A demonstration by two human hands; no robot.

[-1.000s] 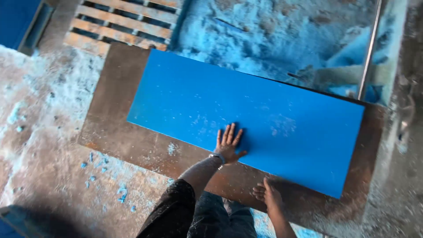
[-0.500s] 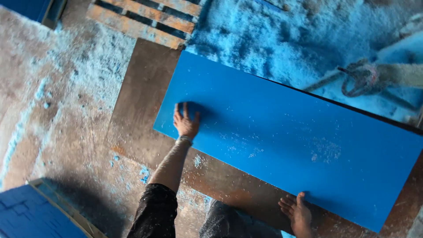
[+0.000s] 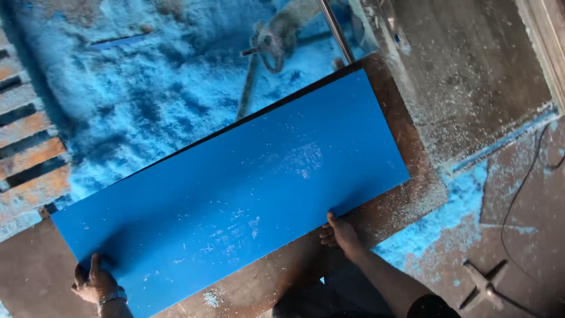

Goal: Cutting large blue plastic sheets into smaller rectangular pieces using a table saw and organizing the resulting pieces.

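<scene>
Left hand (image 3: 94,282), lower left, grips the blue panel (image 3: 235,188) at its corner; right hand (image 3: 338,234) clasps its near edge, fingertips hidden beneath.

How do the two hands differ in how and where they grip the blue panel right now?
The left hand grips the blue panel at its near left corner, thumb lying on the top face; the right hand holds the near long edge further right, fingers curled at the edge. The left hand wears a wristband; the right wrist is bare. Both hands are bare and both touch the same near side of the panel, which lies on a brown board.
</scene>
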